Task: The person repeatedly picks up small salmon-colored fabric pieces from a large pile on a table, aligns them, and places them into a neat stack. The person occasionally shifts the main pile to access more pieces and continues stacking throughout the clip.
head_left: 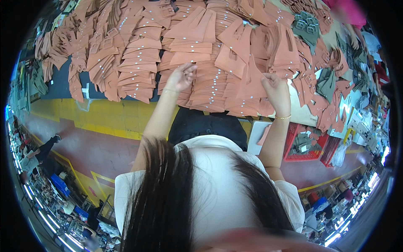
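My right hand (276, 89) pinches the upper edge of a salmon-coloured cut fabric piece (251, 84) that tapers to a point. That piece lies over overlapping stacks of similar salmon pieces, each with a small white sticker. Loosely bent fingers, a little apart, show on my left hand (181, 78); I see nothing held in it. It hovers by the near end of a fanned salmon stack (206, 89). Beyond my right hand lies a stack of pieces with a long slot (287, 48). A large notched piece (193, 26) rests farther back, between the hands.
Salmon stacks (136, 77) cover much of the table to the left. Dark green pieces with buckles (306, 27) lie at the far right. A red crate (289, 153) with fabric bits stands below the table on my right. At the right edge, another person's arm (352, 35) reaches in.
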The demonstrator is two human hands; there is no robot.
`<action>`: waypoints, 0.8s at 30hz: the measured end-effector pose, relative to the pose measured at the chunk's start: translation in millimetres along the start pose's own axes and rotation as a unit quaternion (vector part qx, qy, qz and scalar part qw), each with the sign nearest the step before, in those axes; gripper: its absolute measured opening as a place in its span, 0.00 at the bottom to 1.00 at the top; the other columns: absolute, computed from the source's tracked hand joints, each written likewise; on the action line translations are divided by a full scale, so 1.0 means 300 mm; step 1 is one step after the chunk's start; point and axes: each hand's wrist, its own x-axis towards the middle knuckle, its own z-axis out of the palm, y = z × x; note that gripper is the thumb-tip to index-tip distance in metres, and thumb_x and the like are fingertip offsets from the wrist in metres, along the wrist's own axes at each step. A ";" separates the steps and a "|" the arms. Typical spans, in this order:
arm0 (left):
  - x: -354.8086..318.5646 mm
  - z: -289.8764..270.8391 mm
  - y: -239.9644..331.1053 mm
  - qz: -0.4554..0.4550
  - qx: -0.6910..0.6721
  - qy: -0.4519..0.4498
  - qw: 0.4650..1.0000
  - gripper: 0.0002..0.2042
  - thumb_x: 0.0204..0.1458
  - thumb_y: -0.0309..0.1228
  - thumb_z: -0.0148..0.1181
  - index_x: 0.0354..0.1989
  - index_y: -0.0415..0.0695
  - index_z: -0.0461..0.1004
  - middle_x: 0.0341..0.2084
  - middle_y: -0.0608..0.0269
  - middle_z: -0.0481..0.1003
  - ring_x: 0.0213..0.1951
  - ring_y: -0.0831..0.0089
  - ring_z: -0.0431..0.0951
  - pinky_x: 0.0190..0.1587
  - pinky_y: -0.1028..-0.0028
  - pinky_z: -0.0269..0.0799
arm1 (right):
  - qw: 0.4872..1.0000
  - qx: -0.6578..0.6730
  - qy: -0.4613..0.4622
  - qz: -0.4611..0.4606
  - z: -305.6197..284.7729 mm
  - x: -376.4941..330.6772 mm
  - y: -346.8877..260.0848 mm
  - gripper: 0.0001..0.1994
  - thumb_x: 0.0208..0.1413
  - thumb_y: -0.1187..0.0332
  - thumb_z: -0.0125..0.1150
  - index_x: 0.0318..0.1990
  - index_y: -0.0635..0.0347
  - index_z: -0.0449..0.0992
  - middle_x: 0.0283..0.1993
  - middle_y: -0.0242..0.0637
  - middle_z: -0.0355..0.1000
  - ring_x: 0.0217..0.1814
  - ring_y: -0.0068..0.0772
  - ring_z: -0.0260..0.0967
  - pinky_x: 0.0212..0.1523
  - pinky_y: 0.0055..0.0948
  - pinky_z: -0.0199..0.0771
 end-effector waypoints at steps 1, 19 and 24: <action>0.024 0.015 -0.011 0.012 -0.018 0.020 1.000 0.11 0.58 0.38 0.52 0.39 0.44 0.72 0.28 0.63 0.78 0.21 0.78 0.73 0.23 0.81 0.68 | 1.000 -0.005 0.004 -0.018 0.003 -0.004 -0.013 0.15 0.53 0.64 0.56 0.41 0.67 0.76 0.35 0.50 0.76 0.37 0.45 0.76 0.39 0.35 0.74; -0.244 0.171 -0.030 0.277 0.045 0.013 0.960 0.06 0.52 0.23 0.50 0.38 0.40 0.68 0.33 0.66 0.72 0.35 0.78 0.73 0.44 0.75 0.71 | 0.867 0.460 -0.154 -0.113 0.276 0.039 -0.270 0.11 0.58 0.72 0.57 0.45 0.59 0.64 0.37 0.34 0.73 0.29 0.19 0.69 0.28 0.18 0.67; -0.378 0.114 -0.087 0.306 -0.030 -0.073 0.949 0.14 0.51 0.25 0.53 0.48 0.38 0.67 0.43 0.61 0.72 0.49 0.72 0.70 0.57 0.70 0.61 | 0.837 0.453 -0.304 0.048 0.569 0.018 -0.184 0.09 0.60 0.71 0.53 0.45 0.59 0.61 0.38 0.40 0.71 0.29 0.31 0.73 0.24 0.26 0.76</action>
